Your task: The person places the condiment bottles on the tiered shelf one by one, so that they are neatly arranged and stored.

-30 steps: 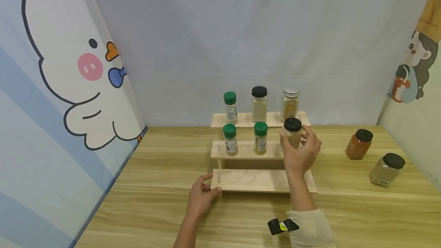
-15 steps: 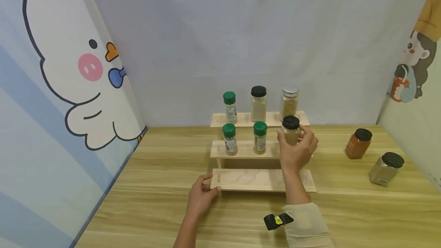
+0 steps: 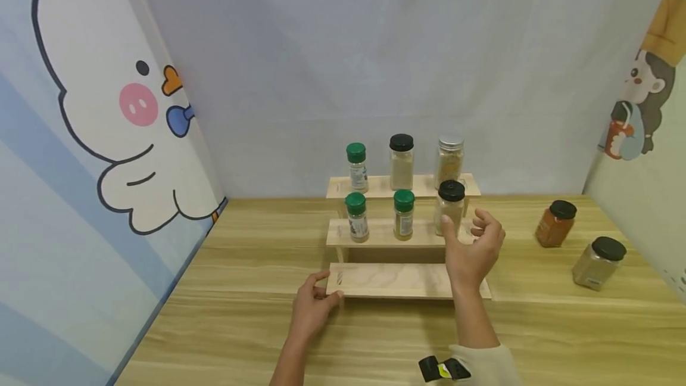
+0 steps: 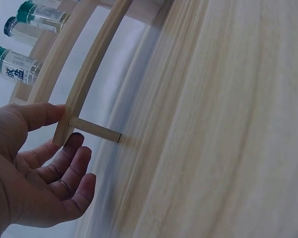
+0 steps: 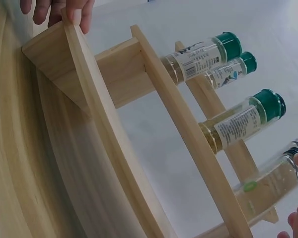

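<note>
A three-tier wooden spice rack [image 3: 393, 280] stands on the table. My left hand [image 3: 312, 310] pinches the left end of its lowest shelf between thumb and fingers, as the left wrist view [image 4: 44, 173] also shows. At the right of the middle shelf stands a jar [image 3: 451, 202] with a black lid and pale contents, upright. My right hand [image 3: 474, 258] is just in front of it, fingers loosely curved and apart from the jar's right side, thumb overlapping its front. Two green-capped spice bottles, one on the left [image 3: 358, 219] and one in the middle [image 3: 404, 216], share that shelf.
On the top shelf stand a green-capped bottle [image 3: 357, 168], a black-lidded jar [image 3: 402, 162] and a silver-lidded jar [image 3: 449, 162]. To the right on the table are a reddish jar [image 3: 555, 225] and a pale jar [image 3: 598, 264], both black-lidded. A curtain [image 3: 321, 76] hangs behind.
My right hand has let go of the black-lidded jar, which now stands on the middle shelf, and its fingers have drawn away to the right. The left hand stays on the rack.
</note>
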Available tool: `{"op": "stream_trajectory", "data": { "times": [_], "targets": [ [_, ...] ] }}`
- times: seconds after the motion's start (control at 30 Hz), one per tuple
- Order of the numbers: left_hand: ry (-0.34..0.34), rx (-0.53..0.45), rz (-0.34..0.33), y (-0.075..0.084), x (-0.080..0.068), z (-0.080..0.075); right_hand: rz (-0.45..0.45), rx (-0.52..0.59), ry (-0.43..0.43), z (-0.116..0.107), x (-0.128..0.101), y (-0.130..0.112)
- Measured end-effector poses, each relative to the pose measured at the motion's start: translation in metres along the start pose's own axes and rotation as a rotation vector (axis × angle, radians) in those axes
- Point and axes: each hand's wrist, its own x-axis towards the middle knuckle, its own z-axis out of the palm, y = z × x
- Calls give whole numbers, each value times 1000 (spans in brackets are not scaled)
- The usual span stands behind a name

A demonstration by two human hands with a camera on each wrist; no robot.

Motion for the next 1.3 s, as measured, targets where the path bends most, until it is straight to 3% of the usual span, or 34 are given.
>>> {"op": "stream_trajectory", "data": {
  "times": [0.47,0.63,1.1,1.3],
  "targets": [
    [2,-9,-9,-2,-2,-1,93,10,92,-33,9,6],
    [4,-12,-16,-1,-2,-1,123,0,100,-38,13,16],
    [5,-45,-12,1,0,2,207,-52,240,-63,30,41],
    [1,-62,-2,0,1,3,254,-52,241,-75,36,50]
  ]
}}
